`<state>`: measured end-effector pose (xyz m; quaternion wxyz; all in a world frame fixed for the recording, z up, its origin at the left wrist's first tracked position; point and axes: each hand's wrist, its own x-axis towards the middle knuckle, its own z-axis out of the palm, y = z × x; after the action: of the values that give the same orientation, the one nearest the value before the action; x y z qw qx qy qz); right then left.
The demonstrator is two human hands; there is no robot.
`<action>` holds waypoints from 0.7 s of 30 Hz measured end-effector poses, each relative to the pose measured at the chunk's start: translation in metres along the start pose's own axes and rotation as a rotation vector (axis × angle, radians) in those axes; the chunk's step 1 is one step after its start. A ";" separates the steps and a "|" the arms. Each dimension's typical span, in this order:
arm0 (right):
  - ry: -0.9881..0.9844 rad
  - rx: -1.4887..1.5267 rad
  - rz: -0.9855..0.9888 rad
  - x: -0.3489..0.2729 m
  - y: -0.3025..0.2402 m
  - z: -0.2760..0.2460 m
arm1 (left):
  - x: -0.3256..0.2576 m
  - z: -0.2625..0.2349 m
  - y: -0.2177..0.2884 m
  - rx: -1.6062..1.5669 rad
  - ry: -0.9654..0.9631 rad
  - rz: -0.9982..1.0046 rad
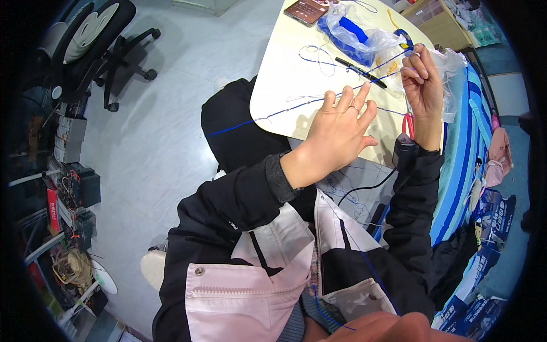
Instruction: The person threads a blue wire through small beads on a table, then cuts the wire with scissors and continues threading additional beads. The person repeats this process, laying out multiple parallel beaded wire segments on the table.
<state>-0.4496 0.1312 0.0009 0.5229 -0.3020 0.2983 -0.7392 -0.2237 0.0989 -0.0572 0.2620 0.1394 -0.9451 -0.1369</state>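
Observation:
A blue cord [272, 113] with small beads runs slantwise over the white table, from beyond its left edge up to my right hand [424, 85]. The fingertips of that hand are pinched together on the cord's upper end. My left hand [342, 130] is open, its fingers spread over the cord's middle; whether they touch it I cannot tell. One finger wears a ring. A black marker [360, 72] lies just beyond the cord. Beside my right wrist are red-handled scissors [408, 125], partly hidden.
Clear plastic bags with blue material [354, 35] and a phone [306, 11] lie on the far part of the table [279, 68]. Thin loose cord [319, 57] curls near them. A blue striped cloth [456, 171] borders the right; an office chair [97, 51] stands far left.

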 end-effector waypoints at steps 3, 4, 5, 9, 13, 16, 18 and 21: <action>0.002 -0.019 0.001 -0.001 0.001 0.002 | 0.002 -0.003 0.003 -0.009 0.022 0.010; -0.002 -0.017 0.005 -0.001 0.001 0.003 | 0.003 -0.005 0.005 -0.012 0.022 0.016; 0.009 -0.018 -0.002 -0.001 0.002 0.004 | 0.004 -0.006 0.006 -0.018 0.048 0.024; 0.044 -0.040 -0.007 -0.002 0.004 0.006 | 0.013 -0.010 0.005 -0.036 0.108 0.041; 0.071 -0.098 -0.012 -0.005 0.007 0.008 | 0.022 -0.010 0.001 -0.219 0.268 0.008; 0.062 -0.110 0.004 -0.009 0.010 0.012 | 0.035 -0.005 -0.006 -0.461 0.471 -0.158; 0.059 -0.144 0.021 -0.013 0.013 0.016 | 0.044 -0.003 -0.012 -0.741 0.372 -0.175; 0.050 -0.184 0.055 -0.021 0.016 0.019 | 0.049 -0.003 -0.015 -0.945 0.277 -0.177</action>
<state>-0.4197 0.1440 -0.0017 0.5052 -0.3221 0.3861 -0.7014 -0.2602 0.0679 -0.0376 0.4067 0.1021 -0.7207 -0.5520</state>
